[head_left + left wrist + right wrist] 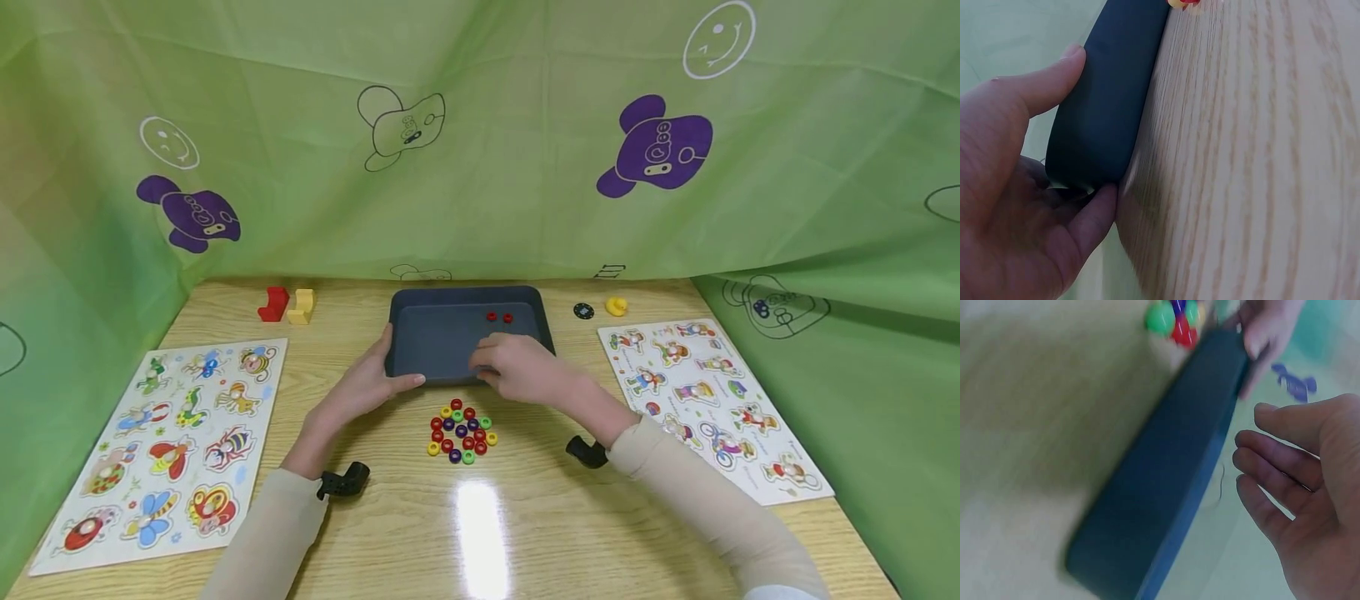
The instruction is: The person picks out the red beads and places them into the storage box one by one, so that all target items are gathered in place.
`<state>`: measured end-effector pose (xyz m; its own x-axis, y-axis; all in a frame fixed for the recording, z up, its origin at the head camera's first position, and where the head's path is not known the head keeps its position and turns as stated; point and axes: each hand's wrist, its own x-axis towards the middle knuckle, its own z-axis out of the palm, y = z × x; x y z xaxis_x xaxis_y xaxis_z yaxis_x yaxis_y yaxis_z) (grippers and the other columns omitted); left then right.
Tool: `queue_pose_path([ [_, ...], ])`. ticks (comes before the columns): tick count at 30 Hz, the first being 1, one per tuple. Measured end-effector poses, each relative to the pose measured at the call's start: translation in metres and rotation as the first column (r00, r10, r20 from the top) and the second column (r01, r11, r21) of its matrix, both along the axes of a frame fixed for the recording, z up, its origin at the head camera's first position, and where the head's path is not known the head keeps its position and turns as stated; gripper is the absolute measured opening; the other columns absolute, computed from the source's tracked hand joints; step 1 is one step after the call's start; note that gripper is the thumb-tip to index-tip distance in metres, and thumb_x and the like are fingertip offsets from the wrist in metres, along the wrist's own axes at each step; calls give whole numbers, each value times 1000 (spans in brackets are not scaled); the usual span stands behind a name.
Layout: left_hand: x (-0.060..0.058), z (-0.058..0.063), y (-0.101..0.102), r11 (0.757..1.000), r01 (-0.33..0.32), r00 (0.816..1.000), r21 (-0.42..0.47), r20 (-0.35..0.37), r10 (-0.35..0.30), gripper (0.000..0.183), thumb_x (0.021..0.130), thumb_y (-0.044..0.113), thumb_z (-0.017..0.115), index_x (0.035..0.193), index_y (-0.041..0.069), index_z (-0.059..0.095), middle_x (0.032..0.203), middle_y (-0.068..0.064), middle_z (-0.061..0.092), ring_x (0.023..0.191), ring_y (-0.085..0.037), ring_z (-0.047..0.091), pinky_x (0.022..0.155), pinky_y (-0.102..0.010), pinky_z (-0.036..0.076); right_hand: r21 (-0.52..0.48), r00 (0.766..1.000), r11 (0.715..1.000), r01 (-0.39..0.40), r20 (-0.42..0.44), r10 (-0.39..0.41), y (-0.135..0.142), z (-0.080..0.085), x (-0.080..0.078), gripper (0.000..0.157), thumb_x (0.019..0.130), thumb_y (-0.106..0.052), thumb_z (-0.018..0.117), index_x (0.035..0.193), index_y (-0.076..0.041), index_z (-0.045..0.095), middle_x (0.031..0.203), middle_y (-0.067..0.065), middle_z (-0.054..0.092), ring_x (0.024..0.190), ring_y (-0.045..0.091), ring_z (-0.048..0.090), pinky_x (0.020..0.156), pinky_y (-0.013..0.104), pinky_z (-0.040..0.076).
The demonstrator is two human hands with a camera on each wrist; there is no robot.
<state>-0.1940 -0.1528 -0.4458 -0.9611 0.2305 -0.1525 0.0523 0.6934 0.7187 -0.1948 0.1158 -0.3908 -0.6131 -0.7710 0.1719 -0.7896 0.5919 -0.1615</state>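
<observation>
A dark blue-grey tray (442,337) lies on the table, with two red ring beads (499,317) inside near its back right. My left hand (363,382) grips the tray's front left corner, thumb (1054,78) against the front wall and fingers round the side. Over the tray's front right part is my right hand (517,367), its fingers loosely bent. In the right wrist view, thumb and fingers (1272,456) stand apart with nothing seen between them. In front of the tray lies a cluster of red, yellow, green and purple ring beads (462,431).
Picture puzzle boards lie left (176,442) and right (712,400). A red block (274,304) and a yellow block (302,307) stand back left. Back right are a black disc (583,311) and a yellow duck (617,306). A green curtain (487,167) hangs behind.
</observation>
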Motion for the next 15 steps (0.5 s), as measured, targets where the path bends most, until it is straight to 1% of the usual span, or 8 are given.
queue_pose_path([
  [3,0,0,0,1000,2,1000,0,-4,-2,110,78,53,66,149,15,-9,157,-10,3,144,-31,11,114,-51,20,39,999,998,-46,7,46,-7,-7,12,13,84,-14,65,95,-17,72,87,-6,65,79,6,60,69,21,52],
  [7,0,0,1,1000,-6,1000,0,-5,6,110,78,53,67,149,15,-7,157,-9,4,144,-30,12,114,-51,21,107,996,991,-74,56,68,-14,-17,22,14,85,-13,63,94,-18,72,84,-8,64,75,5,57,66,19,50],
  [11,1,0,1,1000,-10,1000,-6,0,10,110,78,53,67,149,16,-8,157,-9,4,144,-30,12,114,-50,21,150,993,984,-92,84,80,-20,-26,27,15,86,-13,62,95,-19,72,85,-8,65,74,5,57,66,19,50],
  [15,2,0,1,1000,-5,1000,-18,2,5,110,78,54,66,149,17,-9,157,-10,5,144,-31,13,113,-52,21,171,992,978,-116,75,105,-22,-31,28,16,87,-13,61,97,-19,71,83,-7,63,71,5,54,65,18,49],
])
